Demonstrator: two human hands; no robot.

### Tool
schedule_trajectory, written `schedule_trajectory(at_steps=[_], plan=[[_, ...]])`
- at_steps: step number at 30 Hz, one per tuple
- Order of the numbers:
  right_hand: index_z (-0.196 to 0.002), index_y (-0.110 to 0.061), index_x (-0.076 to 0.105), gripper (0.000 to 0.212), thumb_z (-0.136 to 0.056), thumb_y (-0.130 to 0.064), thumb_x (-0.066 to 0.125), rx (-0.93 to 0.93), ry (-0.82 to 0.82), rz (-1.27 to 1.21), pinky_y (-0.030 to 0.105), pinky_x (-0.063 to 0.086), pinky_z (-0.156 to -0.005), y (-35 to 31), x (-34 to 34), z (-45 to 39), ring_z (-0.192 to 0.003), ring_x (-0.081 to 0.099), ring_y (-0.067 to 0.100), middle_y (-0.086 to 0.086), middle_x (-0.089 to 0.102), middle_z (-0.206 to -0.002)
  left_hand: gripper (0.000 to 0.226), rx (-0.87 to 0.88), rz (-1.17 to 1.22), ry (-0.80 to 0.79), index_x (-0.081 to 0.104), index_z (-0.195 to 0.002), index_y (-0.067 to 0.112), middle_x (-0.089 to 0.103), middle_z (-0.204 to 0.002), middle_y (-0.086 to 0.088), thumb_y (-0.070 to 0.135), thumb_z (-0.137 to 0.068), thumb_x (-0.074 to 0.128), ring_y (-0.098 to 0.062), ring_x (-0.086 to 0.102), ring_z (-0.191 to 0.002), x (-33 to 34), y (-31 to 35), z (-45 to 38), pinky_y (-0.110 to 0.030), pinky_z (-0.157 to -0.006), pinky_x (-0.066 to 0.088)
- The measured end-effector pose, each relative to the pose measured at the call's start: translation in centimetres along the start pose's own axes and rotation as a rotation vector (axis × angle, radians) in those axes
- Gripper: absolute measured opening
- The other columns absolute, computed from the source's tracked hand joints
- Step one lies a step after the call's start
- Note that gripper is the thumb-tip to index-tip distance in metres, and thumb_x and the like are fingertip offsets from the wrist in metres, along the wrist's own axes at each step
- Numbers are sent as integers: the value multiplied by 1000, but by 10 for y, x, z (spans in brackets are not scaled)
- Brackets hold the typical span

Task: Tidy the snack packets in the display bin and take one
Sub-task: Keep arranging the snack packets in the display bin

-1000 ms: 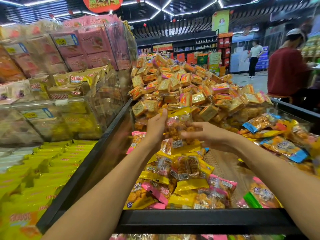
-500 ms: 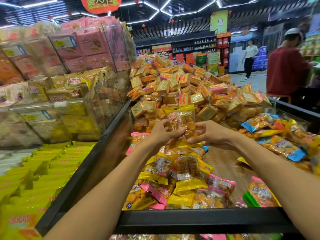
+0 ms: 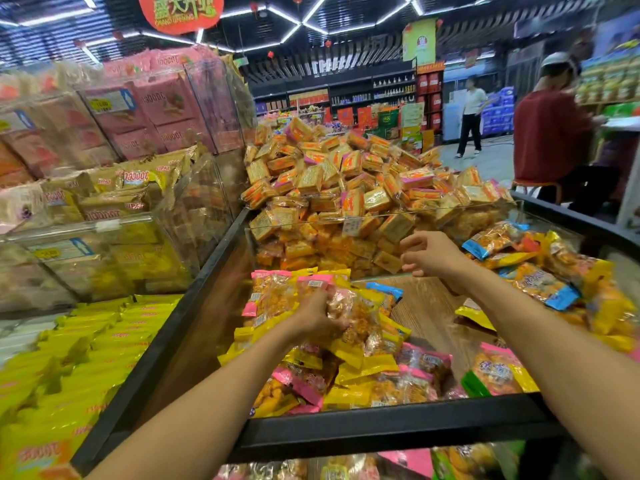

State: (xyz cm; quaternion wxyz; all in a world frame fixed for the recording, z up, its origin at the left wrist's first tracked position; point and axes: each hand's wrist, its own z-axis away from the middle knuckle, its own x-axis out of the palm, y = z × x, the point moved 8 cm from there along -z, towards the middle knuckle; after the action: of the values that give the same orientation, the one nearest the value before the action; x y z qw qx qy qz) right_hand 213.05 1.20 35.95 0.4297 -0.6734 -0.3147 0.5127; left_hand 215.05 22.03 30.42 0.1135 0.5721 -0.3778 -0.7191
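A: The display bin (image 3: pixel 391 427) holds a packet pile (image 3: pixel 349 362) at its left side.

B: Left hand (image 3: pixel 313 318) clenches a clear snack packet (image 3: pixel 349 308) atop it; right hand (image 3: pixel 431 256) hovers released. I'd lay it flat.

Hands in view: 2, left hand (image 3: pixel 317 315) and right hand (image 3: pixel 433 254). Other people in the shop: 2, a seated person in red (image 3: pixel 550 140) and a standing person in white (image 3: pixel 472 116). Red hanging sign (image 3: pixel 180 10): 1. Snack packets (image 3: pixel 367 365): too many to count.
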Motion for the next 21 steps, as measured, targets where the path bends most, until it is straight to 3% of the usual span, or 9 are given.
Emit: schedule_trajectory(at_steps=[1, 3, 5, 7, 10, 13, 15, 17, 21], plan=[[-123, -6, 56, 32, -90, -3, 59, -1, 5, 15, 38, 54, -81, 1, -5, 1, -91, 64, 24, 12, 61, -111, 51, -10, 15, -10, 44, -127, -1, 55, -119, -19, 11, -84, 69, -24, 56, -102, 1, -2, 0, -12, -68, 41], [-118, -8, 58, 28, -90, -4, 60, -27, 21, 86, 40, 55, -81, 4, -17, 5, -91, 65, 25, 12, 62, -109, 44, -16, 48, -29, 46, -122, -7, 56, -91, -7, 6, -85, 67, -8, 51, -73, 4, -2, 1, -9, -53, 43], [-113, -10, 60, 26, -89, -4, 62, -49, 36, 165, 37, 56, -73, 10, -35, 11, -87, 65, 24, 12, 63, -107, 43, -12, 51, -32, 47, -122, -9, 52, -82, -3, 4, -86, 66, -3, 44, -64, 4, -2, 3, -7, -48, 42], [-109, -11, 60, 22, -88, -4, 62, -44, 56, 221, 30, 53, -65, 21, -59, 19, -83, 63, 23, 13, 63, -103, 45, -14, 61, -32, 46, -126, -3, 52, -88, -3, 4, -86, 65, -4, 50, -66, 3, -3, 4, -6, -51, 44], [-102, -16, 61, 18, -86, -8, 66, -48, 103, 350, 36, 52, -74, 40, -105, 28, -89, 63, 24, 11, 64, -104, 42, -13, 70, -13, 48, -121, -4, 56, -84, -1, 7, -85, 68, -3, 60, -71, -1, -8, 0, -16, -64, 52], [-103, -17, 62, 18, -86, -12, 67, -60, 148, 506, 30, 45, -67, 61, -150, 42, -86, 60, 20, 5, 64, -96, 17, 47, 54, 159, 56, -100, 15, 56, -89, -1, 9, -87, 66, -18, 55, -89, -16, 5, -3, -35, -81, 52], [-104, -14, 63, 18, -87, -13, 66, -80, 185, 617, 31, 45, -70, 77, -175, 49, -84, 60, 21, 5, 65, -92, 24, 114, -17, 242, 56, -111, 13, 60, -106, -6, 14, -89, 64, -21, 55, -100, -20, 26, -8, -36, -85, 51], [-105, -12, 61, 18, -88, -16, 65, -98, 176, 689, 33, 46, -71, 90, -187, 53, -83, 61, 22, 8, 67, -93, 41, 151, -127, 224, 50, -127, 7, 58, -121, -9, 21, -90, 63, -22, 56, -109, -8, 47, -23, -34, -89, 50], [-108, -11, 55, 21, -92, -25, 58, -159, 71, 901, 30, 37, -68, 101, -174, 42, -87, 54, 20, 5, 61, -97, 38, 252, -186, 82, 55, -121, 1, 62, -119, -14, 25, -92, 60, -25, 59, -109, 53, 109, -68, -39, -93, 49]])
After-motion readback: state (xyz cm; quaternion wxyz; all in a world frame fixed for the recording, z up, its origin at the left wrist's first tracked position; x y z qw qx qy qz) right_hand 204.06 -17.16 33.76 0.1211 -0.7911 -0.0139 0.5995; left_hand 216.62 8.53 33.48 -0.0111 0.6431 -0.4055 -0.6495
